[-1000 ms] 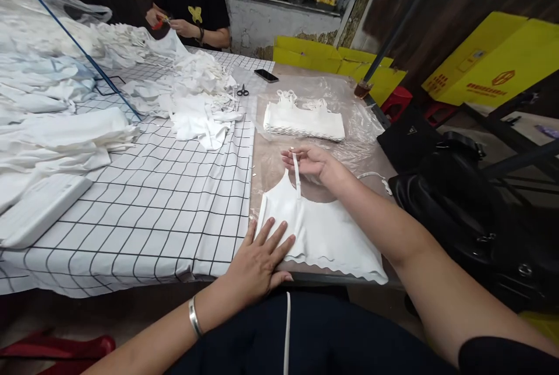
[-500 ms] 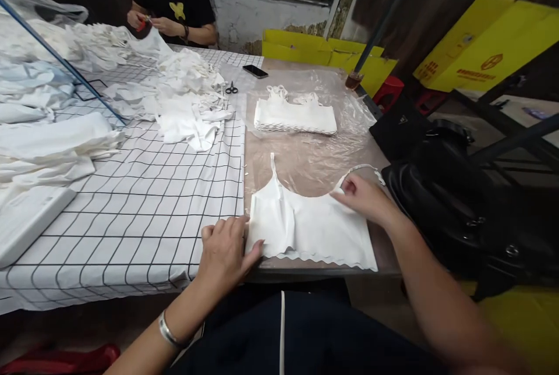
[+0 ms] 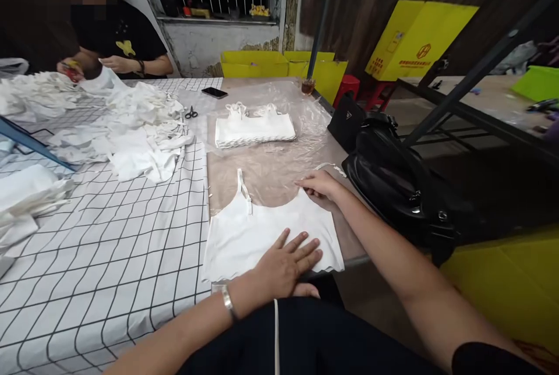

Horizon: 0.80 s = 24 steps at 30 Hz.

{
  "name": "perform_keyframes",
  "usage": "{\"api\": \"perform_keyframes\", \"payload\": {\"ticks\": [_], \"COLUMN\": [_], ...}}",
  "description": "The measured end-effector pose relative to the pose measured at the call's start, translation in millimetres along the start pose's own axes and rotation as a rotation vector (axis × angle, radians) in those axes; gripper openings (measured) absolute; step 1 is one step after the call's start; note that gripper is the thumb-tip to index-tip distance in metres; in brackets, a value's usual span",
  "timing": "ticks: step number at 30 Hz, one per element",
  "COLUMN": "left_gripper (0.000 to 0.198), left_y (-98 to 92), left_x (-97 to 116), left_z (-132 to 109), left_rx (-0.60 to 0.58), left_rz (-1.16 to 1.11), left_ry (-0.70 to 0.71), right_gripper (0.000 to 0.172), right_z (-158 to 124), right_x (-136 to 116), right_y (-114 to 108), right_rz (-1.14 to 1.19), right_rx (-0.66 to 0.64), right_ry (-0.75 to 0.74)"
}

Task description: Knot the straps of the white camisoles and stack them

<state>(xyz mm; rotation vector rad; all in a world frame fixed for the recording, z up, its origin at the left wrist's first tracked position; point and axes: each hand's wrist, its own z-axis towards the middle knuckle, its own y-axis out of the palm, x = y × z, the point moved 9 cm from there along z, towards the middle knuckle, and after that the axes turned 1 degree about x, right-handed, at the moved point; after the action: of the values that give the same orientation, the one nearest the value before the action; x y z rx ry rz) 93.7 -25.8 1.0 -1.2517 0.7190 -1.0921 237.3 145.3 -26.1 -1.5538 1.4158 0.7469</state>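
Left hand [image 3: 283, 269] lies flat, fingers [image 3: 297, 241] spread; right hand [image 3: 321, 183] perhaps pinching.

No word, brand or number legible. Yellow box [image 3: 443, 25], right rear: red hexagon logo [image 3: 423, 50], line of red characters [image 3: 414, 63] beneath, second red block [image 3: 378, 64] on left portion; all too small to read. Outlined panel [image 3: 395, 42] on same box: content illegible. Black pouch [image 3: 345, 130]: triangular badge [image 3: 348, 114], lettering unreadable. Lower-right yellow box [image 3: 502, 287]: red print [image 3: 535, 354], cut off, unreadable.
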Motion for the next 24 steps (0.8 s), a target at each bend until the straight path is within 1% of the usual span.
{"api": "perform_keyframes", "payload": {"ticks": [2,4,7,9,11,12,13,14,15,16,17,18,19,20,21,22,23,24], "left_gripper": [0.074,0.068,0.052,0.049,0.049,0.050,0.050,0.051,0.053,0.057,0.062,0.068,0.070,0.068,0.060,0.048,0.036,0.027], "left_y": [19.2,30.0,36.4,38.1,40.3,40.6,38.2,33.4,26.2,17.7,9.5,3.7,0.3,-0.8,0.1,1.5,2.0,2.0], "left_x": [7.7,6.8,5.1,2.9,0.0,-1.7,-4.8,-9.0,-14.3,-21.2,-28.9,-35.7,-40.5,-43.1,-43.9,-43.2,-42.4,-41.6], "left_z": [9.1,8.5,3.6,3.4,5.8,7.5,9.8,12.9,16.7,21.0,25.1,28.7,32.1,35.4,37.9,40.2,42.3,44.1], "left_rx": [-0.058,-0.073,-0.068,-0.087,-0.169,-0.224,-0.261,-0.271,-0.247,-0.189,-0.110,-0.029,0.045,0.110,0.176,0.232,0.275,0.312], "left_rz": [0.012,0.050,0.076,0.040,-0.079,-0.191,-0.371,-0.593,-0.807,-1.023,-1.250,-1.488,-1.731,-1.972,-2.208,-2.387,-2.481,-2.527], "left_ry": [0.065,0.078,0.095,0.077,0.037,0.004,-0.056,-0.136,-0.221,-0.312,-0.406,-0.498,-0.582,-0.663,-0.754,-0.836,-0.897,-0.943], "right_gripper": [0.021,0.015,0.008,0.015,0.023,0.025,0.026,0.027,0.027,0.027,0.027,0.026,0.024,0.021,0.021,0.024,0.027,0.030], "right_z": [19.5,38.1,67.1,84.6,93.6,92.2,85.8,73.5,55.0,30.1,-0.9,-35.4,-69.3,-100.1,-126.1,-144.3,-157.1,-164.1], "right_x": [-17.5,-34.7,-65.7,-89.4,-112.0,-120.6,-128.0,-134.6,-140.2,-143.8,-145.3,-141.2,-129.3,-111.1,-88.4,-67.4,-49.4,-30.1], "right_y": [14.5,19.4,12.6,4.0,-4.3,-8.1,-11.8,-15.1,-17.6,-18.5,-17.1,-11.7,-3.8,5.5,15.0,11.6,1.1,-7.8], "right_rz": [0.062,0.126,0.205,0.242,0.264,0.273,0.281,0.281,0.267,0.234,0.174,0.090,-0.013,-0.132,-0.250,-0.290,-0.252,-0.178], "right_rx": [-0.047,-0.071,-0.068,-0.038,0.004,0.028,0.053,0.075,0.087,0.084,0.064,0.012,-0.054,-0.131,-0.213,-0.160,-0.040,0.050], "right_ry": [0.009,0.020,0.027,0.023,0.011,0.006,-0.016,-0.068,-0.157,-0.277,-0.427,-0.568,-0.665,-0.723,-0.744,-0.744,-0.736,-0.687]}}
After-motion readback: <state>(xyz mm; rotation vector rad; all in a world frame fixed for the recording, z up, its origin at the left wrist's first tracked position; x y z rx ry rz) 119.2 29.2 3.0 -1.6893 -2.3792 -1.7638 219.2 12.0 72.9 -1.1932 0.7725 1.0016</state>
